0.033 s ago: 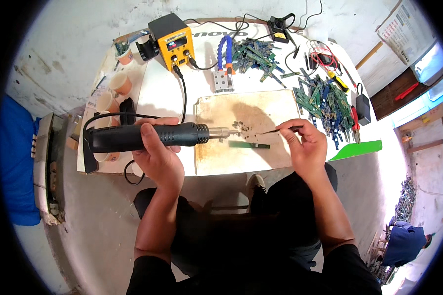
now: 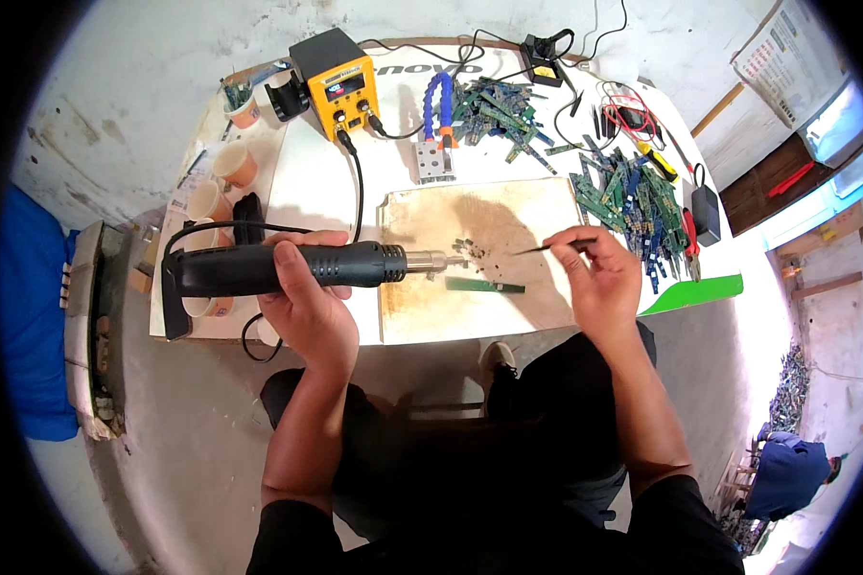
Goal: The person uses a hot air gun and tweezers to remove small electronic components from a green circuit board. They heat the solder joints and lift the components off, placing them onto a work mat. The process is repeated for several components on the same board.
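Observation:
My left hand (image 2: 309,307) is wrapped round a black hot-air gun (image 2: 230,270), which lies level with its metal nozzle pointing right. The nozzle tip is over or beside a scatter of small dark chips (image 2: 472,251) on a stained, scorched board (image 2: 422,314). Just below the chips lies a narrow green circuit board strip (image 2: 485,286). In my right hand (image 2: 606,287), dark thin tweezers (image 2: 552,246) are pinched, their tip pointing left toward the chips. A gap separates the tweezers' tip from the strip.
Piles of circuit board strips lie at the right (image 2: 633,206) and back (image 2: 499,110). A yellow soldering station (image 2: 340,81), paper cups (image 2: 235,163), a small metal vise (image 2: 434,161) with a blue hose and red pliers (image 2: 691,230) surround the board. A person (image 2: 786,474) sits far right.
My right hand has shifted slightly right, drawing the tweezers' tip a little away from the chips. The left hand and hot-air gun look nearly still.

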Motion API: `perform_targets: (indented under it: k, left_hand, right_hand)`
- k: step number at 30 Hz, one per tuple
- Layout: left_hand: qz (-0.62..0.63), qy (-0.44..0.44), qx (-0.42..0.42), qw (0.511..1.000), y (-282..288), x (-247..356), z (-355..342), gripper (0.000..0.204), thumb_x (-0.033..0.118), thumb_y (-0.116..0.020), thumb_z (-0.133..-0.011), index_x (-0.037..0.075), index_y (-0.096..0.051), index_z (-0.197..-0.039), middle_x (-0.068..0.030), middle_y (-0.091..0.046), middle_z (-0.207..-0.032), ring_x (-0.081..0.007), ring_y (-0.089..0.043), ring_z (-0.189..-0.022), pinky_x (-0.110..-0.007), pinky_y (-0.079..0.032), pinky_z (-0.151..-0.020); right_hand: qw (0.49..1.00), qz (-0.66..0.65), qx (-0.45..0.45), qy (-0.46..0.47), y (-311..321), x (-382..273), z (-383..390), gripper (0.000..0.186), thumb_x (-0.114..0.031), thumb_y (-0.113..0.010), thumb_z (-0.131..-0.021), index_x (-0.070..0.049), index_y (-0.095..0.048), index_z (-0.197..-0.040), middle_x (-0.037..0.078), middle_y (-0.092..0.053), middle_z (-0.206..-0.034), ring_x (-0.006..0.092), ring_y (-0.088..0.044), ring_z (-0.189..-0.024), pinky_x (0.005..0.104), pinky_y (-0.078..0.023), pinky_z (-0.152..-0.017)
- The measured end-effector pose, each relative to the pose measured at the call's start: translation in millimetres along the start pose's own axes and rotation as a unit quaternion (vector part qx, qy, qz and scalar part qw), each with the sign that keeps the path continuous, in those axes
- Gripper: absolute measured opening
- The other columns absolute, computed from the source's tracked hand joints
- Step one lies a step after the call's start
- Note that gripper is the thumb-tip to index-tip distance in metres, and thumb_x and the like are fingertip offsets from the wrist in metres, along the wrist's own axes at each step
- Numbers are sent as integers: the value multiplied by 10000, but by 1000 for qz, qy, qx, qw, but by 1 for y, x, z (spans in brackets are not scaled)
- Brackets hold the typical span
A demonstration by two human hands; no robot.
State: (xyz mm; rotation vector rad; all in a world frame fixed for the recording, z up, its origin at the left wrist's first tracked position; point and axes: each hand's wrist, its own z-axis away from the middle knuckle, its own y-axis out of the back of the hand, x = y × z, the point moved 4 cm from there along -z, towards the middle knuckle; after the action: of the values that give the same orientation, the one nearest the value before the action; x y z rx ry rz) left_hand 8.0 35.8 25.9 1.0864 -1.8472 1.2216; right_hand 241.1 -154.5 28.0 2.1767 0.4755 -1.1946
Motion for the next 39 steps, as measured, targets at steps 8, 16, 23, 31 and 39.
perform_targets:
  k: [8, 16, 23, 31, 39]
  left_hand:
    - [14, 29, 7, 999, 8, -11, -6, 318, 359, -517, -1034, 44, -554, -1017, -133, -712, -830, -63, -495, -503, -198, -363, -458]
    - [29, 30, -2, 999, 2, -8, -5, 273, 362, -542, -1027, 90, -554, -1016, -121, -710, -813, -54, -493, -511, -188, -329, -434]
    - [28, 36, -1, 999, 2, -10, -5, 276, 370, -553, -1021, 95, -556, -1007, -123, -716, -823, -55, -519, -515, -184, -348, -433]
    - [56, 41, -4, 998, 3, -13, -6, 292, 353, -558, -1019, 61, -567, -1016, -128, -726, -816, -52, -540, -516, -181, -363, -438]
    - [55, 47, -2, 997, 3, -13, -5, 289, 359, -557, -1019, 70, -564, -1019, -128, -728, -820, -52, -548, -523, -180, -368, -439]
  right_hand:
    - [995, 53, -86, -1, 5, -21, -27, 78, -17, -692, -901, 5, -680, -976, 90, -737, -903, 116, -681, -824, 258, -517, -755]
    - [988, 24, -139, -56, -25, 12, 17, 99, 16, -677, -912, 8, -676, -1011, 58, -723, -919, 105, -665, -833, 252, -520, -776]
    - [988, 32, -133, -69, -31, 13, 12, 115, 2, -708, -878, -14, -687, -990, 60, -724, -875, 117, -658, -774, 262, -513, -726]
    - [986, 22, -134, -92, -31, 17, 12, 119, 4, -723, -859, -22, -695, -971, 50, -715, -829, 105, -612, -702, 257, -492, -676]
    - [984, 29, -157, -77, -31, 9, 11, 123, 16, -724, -847, -21, -692, -960, 83, -712, -860, 160, -649, -743, 279, -505, -709]
